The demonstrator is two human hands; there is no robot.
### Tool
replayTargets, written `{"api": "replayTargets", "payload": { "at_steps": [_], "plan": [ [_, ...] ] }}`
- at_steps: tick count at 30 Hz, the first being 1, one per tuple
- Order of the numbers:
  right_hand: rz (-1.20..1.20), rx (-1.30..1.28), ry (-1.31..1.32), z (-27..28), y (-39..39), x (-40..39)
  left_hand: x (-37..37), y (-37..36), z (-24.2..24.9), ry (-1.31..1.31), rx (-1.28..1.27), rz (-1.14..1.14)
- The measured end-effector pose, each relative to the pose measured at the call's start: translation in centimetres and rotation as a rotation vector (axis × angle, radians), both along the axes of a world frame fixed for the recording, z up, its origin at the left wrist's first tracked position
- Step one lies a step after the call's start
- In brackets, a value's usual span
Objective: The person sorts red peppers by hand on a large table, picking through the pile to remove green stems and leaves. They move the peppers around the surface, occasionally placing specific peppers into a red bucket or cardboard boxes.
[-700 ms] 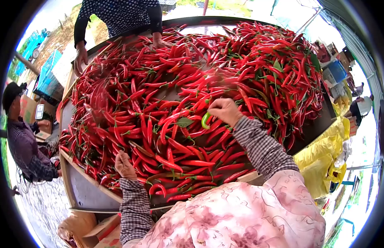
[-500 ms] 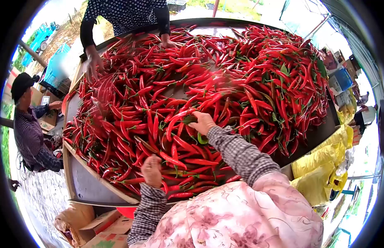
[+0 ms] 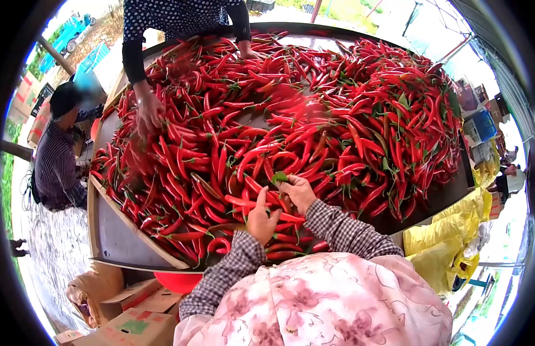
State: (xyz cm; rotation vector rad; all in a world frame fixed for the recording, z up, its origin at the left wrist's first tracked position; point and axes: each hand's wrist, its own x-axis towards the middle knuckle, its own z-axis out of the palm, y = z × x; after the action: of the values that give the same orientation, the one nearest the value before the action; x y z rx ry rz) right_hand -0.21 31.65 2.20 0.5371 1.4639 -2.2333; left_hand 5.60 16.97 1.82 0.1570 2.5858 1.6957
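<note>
Red chili peppers point(image 3: 371, 98), mixed with some green stems and leaves, lie heaped over a broad grey table point(image 3: 120, 230). My left hand point(image 3: 262, 222) is over the near part of the heap, its index finger and thumb apart, with nothing visible held. Close by on the right, my right hand point(image 3: 298, 194) pinches a small green leaf point(image 3: 279, 177) between thumb and fingers above the peppers.
Across the table a person in a dotted top reaches both hands point(image 3: 147, 112) into the heap. Another person point(image 3: 60, 150) is at the left. Yellow sacks point(image 3: 443, 239) stand right; cardboard boxes point(image 3: 129, 328) and a red basin point(image 3: 178, 281) sit below the near edge.
My left hand has moved right and opened. My right hand has come down toward it with the green leaf. The person across has shifted right, and the view has moved a little.
</note>
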Motion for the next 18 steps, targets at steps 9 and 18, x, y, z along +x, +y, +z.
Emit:
{"api": "replayTargets", "payload": {
  "at_steps": [9,18],
  "plan": [
    [-0.17,-0.097,-0.041,0.2,2.3,2.4,-0.3,0.2,-5.8,-0.132,0.126,0.059],
    [0.352,1.157,0.591,-0.5,3.3,1.6,0.4,-3.2,0.1,0.224,0.135,0.332]
  ]
}}
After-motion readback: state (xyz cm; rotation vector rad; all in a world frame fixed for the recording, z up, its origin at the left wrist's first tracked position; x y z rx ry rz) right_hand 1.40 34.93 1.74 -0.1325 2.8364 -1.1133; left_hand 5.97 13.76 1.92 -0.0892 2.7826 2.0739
